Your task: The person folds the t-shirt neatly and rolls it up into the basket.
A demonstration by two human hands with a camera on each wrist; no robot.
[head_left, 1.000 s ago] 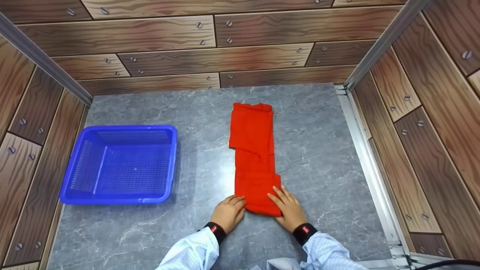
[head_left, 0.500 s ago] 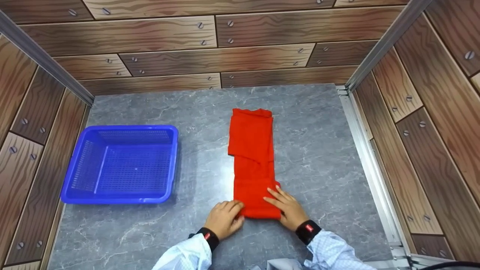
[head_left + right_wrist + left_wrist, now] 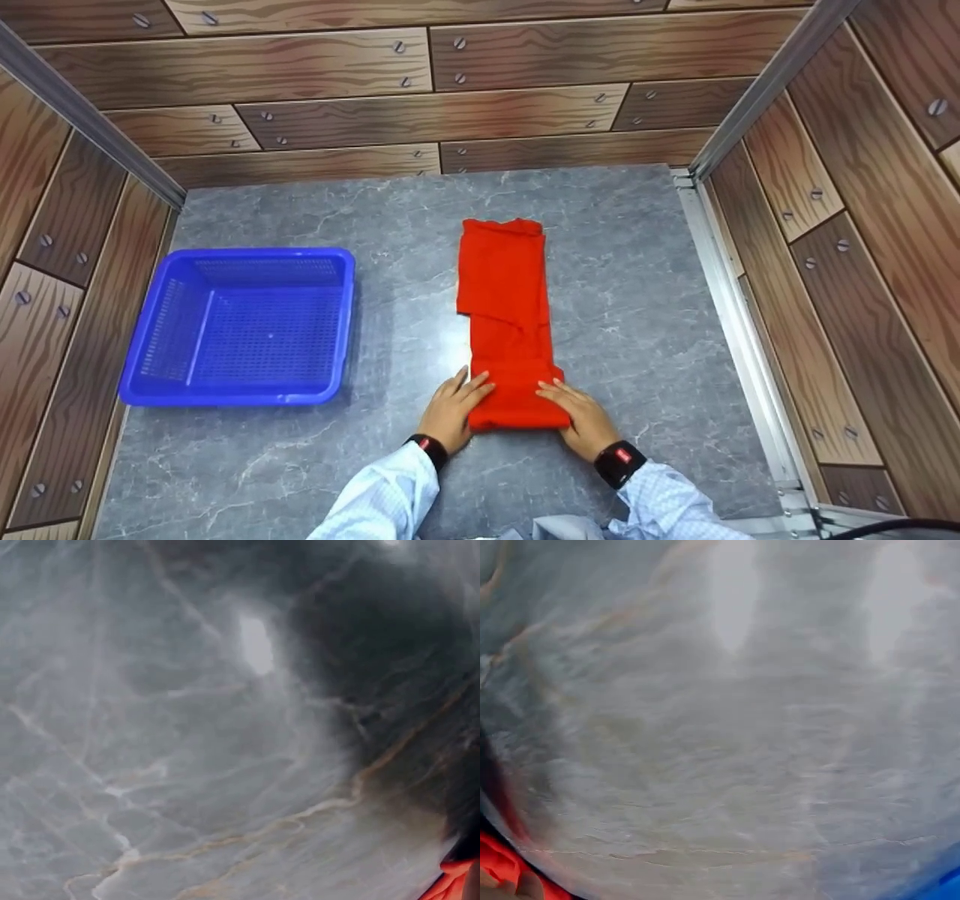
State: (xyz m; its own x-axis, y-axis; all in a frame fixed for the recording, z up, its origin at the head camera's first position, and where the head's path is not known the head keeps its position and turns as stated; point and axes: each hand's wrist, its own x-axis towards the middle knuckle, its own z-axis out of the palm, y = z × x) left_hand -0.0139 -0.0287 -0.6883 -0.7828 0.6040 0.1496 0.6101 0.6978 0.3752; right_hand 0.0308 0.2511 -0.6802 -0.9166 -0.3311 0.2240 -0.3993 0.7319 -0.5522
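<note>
A folded red garment (image 3: 504,277) lies lengthwise on the grey marbled surface, its near end doubled over into a thicker layer. My left hand (image 3: 450,411) rests at the near left corner, fingers spread and reaching onto the cloth. On the opposite side, my right hand (image 3: 589,424) lies along the near right edge with its fingers extended over the fabric. Only a corner of the red cloth (image 3: 502,861) and some fingertips (image 3: 529,886) show in the left wrist view. In the right wrist view, a red bit of the garment (image 3: 454,883) shows at the lower right.
A blue plastic basket (image 3: 349,322) with perforated walls stands to the left, with nothing inside. Wood-patterned panels (image 3: 337,75) rise at the back and both sides. A metal rail (image 3: 739,330) runs along the right edge of the surface.
The garment's far end has shifted slightly nearer to me and its near fold now lies straighter. My left fingers have gone from bunched at the corner to stretched over the cloth.
</note>
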